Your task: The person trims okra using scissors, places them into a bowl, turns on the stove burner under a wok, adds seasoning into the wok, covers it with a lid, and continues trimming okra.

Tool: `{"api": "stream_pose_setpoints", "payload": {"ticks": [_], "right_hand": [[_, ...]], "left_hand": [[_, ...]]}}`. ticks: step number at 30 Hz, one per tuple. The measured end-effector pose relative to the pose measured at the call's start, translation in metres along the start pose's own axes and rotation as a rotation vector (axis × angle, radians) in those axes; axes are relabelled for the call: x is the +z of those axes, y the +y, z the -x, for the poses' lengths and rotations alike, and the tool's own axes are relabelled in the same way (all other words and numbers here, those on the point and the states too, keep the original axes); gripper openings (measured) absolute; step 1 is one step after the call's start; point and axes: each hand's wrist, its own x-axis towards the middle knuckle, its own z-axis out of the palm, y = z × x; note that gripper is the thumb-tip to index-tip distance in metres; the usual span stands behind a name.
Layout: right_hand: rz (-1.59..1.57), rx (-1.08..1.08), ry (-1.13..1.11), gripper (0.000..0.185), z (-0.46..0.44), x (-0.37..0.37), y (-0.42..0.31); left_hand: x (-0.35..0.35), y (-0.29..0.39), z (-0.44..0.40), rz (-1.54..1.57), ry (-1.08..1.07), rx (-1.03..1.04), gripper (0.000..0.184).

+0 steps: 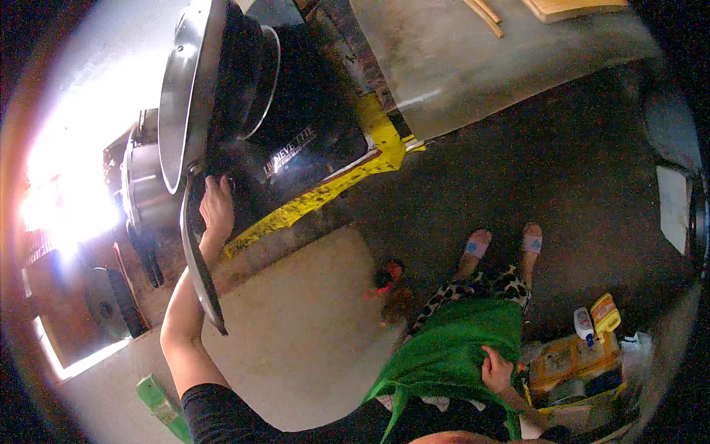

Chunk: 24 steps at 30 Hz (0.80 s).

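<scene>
My left hand (217, 207) reaches to the front of a black gas stove (310, 111). Its fingers are closed around what looks like a dark stove knob, mostly hidden by them. A metal wok (174, 96) sits tilted in view on the stove, and its long dark handle (198, 274) passes in front of my left forearm. Beside the wok is a steel pot (146, 174) with a dark handle. My right hand (497, 370) hangs near the green apron (458, 340), fingers loosely bent and apart, with nothing visible in it.
Yellow tape (296, 211) runs along the counter edge. Wooden sticks (484, 16) and a wooden board (566, 7) lie on the grey counter (458, 66). A cardboard box (573, 362) and a yellow bottle (606, 314) stand at lower right. Bright light comes from the left.
</scene>
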Motion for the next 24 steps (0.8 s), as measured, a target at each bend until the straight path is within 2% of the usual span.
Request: {"api": "stream_pose_setpoints", "payload": {"ticks": [1,2,4,5,7,8,10,15,19,21,24], "right_hand": [[0.000,0.002,-0.003,0.032,-0.001,0.000,0.001],[0.002,0.000,-0.034,0.035,-0.001,-0.001,0.002],[0.006,-0.004,-0.072,0.038,-0.002,-0.002,0.004],[0.007,0.011,-0.087,0.038,-0.002,-0.002,0.005],[0.004,0.027,-0.102,0.038,-0.002,0.000,0.006],[0.009,0.048,-0.129,0.039,-0.002,0.000,0.006],[0.014,0.071,-0.152,0.039,-0.002,0.001,0.005],[-0.001,0.012,-0.054,0.041,-0.006,0.010,0.007],[-0.090,0.012,-0.078,0.041,-0.009,0.000,0.000],[-0.027,-0.011,-0.009,0.032,-0.011,0.000,-0.004],[-0.021,-0.002,-0.025,0.030,-0.010,-0.001,-0.002]], "left_hand": [[0.004,-0.004,0.001,0.034,0.135,0.150,0.034],[0.008,-0.007,-0.002,0.033,0.131,0.151,0.034],[0.011,-0.011,-0.004,0.080,0.232,0.312,0.029],[0.012,-0.012,-0.004,0.080,0.228,0.309,0.029],[0.004,-0.006,-0.005,-0.016,0.029,0.149,0.032],[0.001,-0.004,-0.005,-0.019,0.027,0.150,0.032],[-0.001,0.003,-0.007,-0.087,-0.039,0.016,0.036],[0.001,0.002,-0.009,-0.048,-0.076,-0.067,0.043],[-0.006,0.008,-0.012,-0.048,-0.159,-0.153,0.047],[-0.004,0.007,-0.012,-0.055,-0.160,-0.158,0.047],[-0.003,0.009,-0.013,-0.058,-0.161,-0.174,0.048]]}}
